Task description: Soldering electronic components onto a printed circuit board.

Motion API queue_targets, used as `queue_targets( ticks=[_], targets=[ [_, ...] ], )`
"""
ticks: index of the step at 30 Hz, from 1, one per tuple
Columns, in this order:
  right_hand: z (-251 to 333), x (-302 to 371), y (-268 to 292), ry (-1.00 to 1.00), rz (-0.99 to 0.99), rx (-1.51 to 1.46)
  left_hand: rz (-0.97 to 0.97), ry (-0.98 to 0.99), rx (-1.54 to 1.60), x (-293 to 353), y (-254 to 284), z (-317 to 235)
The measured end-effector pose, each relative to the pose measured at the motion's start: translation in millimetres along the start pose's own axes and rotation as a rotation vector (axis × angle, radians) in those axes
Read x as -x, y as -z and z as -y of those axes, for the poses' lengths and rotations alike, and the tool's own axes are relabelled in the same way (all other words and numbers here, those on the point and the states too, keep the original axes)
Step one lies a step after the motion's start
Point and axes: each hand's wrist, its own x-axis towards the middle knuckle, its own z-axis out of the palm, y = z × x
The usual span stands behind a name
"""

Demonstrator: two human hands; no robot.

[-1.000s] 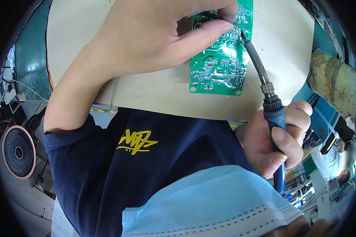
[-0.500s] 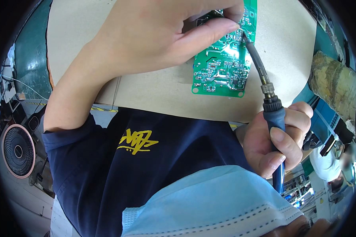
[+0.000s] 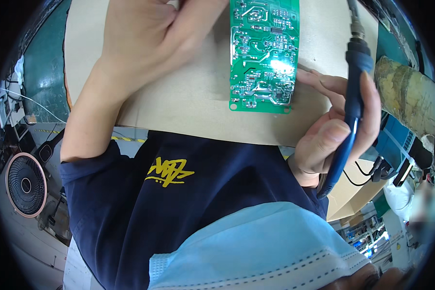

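Blue-Handled Soldering Iron Stood Upright in the Right Hand Beside a Green Circuit Board

The green circuit board (image 3: 263, 87) lay on a brown sheet (image 3: 193, 108) that covered much of the green tabletop (image 3: 43, 82). Its soldered face was turned up, crowded with small parts and silvery joints, and a white glare sat near its right edge. The near edge, with a round hole at each corner, faced the person; the far end ran out of view at the top.

The right hand (image 3: 329, 126) grasped the soldering iron (image 3: 355, 96) by its dark blue handle, thumb on one side and a finger curled round the other. The metal shaft pointed away from the person, its tip beyond the upper border. Another finger of that hand stretched to the board's right edge; whether it touched could not be made out.

The left hand (image 3: 147, 36), slightly blurred, was over the sheet to the left of the board. Its fingertips were hidden, so its grip could not be told.

The person wore a navy shirt (image 3: 217, 169) with a yellow design and a pale blue face mask (image 3: 256, 241). A round fan (image 3: 26, 184) stood at far left. To the right were a blue box-shaped unit (image 3: 394, 145) and an open cardboard box (image 3: 345, 193).
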Motion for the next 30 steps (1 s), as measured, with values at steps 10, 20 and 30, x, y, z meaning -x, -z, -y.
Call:
queue_targets(
  ticks=[10, 20, 30],
  targets=[
    [-10, 2, 9, 0.142, 0.095, -0.163, 0.671, 0.565, -0.700, -48, 4, -84],
    [-9, 7, 17, 0.130, -0.162, -0.382, 0.824, 0.392, -0.773, -63, 14, -77],
    [-6, 7, 17, 0.142, -0.251, -0.472, 0.641, 0.329, -0.835, -213, 50, -4]
  ],
)
